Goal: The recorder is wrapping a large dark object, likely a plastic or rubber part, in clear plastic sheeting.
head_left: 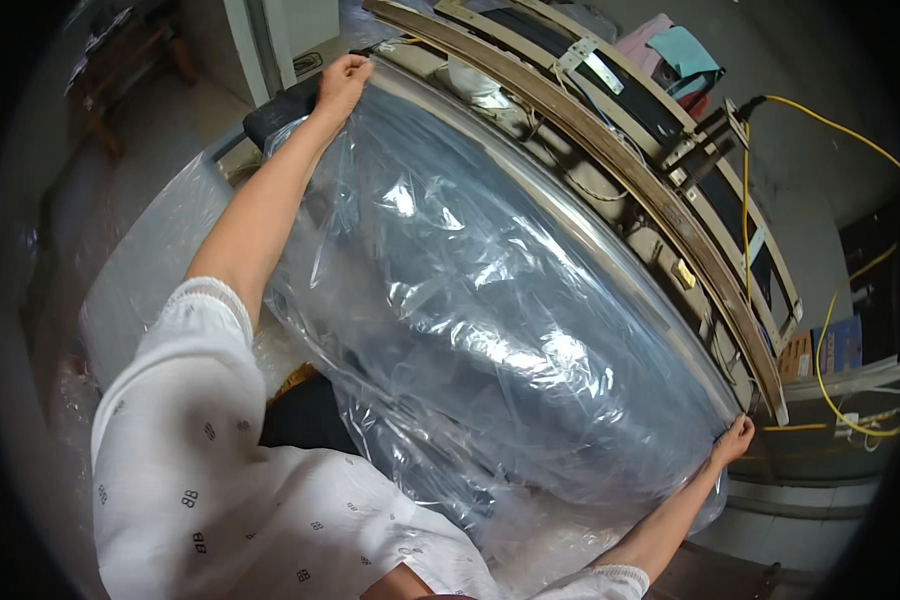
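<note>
A wide sheet of clear plastic film point(470, 290), wrinkled and shiny, spreads between my two hands and hangs down toward my lap. My left hand point(343, 82) pinches its far left corner, next to the end of a long machine bar. At the far right corner, my right hand point(735, 440) pinches the film in the same way. The film's far edge runs along a pale metal strip point(570, 220) on the machine. Both arms are stretched wide apart. Exactly how the fingertips grip the film is too small to make out.
Beyond the film stands a long machine with a brown bar point(610, 150) and a black-and-beige frame point(530, 35). A yellow cable point(747, 220) hangs at its right. Pink and teal cloth point(675, 55) lies behind it. More clear film point(160, 260) is heaped at my left.
</note>
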The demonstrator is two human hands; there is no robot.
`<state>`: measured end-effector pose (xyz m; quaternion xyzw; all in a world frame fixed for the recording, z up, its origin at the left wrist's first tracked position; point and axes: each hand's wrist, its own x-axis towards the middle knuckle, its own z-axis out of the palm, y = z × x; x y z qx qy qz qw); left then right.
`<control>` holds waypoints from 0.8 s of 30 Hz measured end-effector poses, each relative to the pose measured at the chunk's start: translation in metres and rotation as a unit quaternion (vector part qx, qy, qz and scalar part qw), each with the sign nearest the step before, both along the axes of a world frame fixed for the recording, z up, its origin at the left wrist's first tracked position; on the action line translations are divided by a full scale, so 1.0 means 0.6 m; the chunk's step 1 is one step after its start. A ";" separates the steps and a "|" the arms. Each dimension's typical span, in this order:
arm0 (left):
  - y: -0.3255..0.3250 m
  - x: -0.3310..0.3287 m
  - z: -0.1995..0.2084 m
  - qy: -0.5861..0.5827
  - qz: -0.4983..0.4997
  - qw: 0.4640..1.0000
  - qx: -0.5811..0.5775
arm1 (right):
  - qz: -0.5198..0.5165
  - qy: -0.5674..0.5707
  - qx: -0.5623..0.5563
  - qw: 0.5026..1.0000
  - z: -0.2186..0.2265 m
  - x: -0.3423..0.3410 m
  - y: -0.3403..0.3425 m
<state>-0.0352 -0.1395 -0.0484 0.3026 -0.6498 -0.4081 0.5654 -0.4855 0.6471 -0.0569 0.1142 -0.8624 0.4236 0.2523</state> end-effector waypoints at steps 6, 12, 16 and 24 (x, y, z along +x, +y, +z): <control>-0.008 -0.044 0.017 -0.047 -0.031 0.998 0.024 | -0.016 -0.001 0.023 1.000 0.019 -0.014 -0.010; -0.009 -0.072 0.029 -0.123 0.059 0.991 0.012 | -0.026 -0.008 0.044 0.999 0.034 -0.023 -0.010; -0.039 -0.065 0.022 -0.139 0.044 0.986 0.074 | -0.114 0.027 0.115 0.986 0.036 -0.019 -0.012; -0.013 -0.027 0.055 0.050 -0.079 0.966 0.242 | -0.118 -0.068 -0.021 0.990 0.070 0.031 -0.052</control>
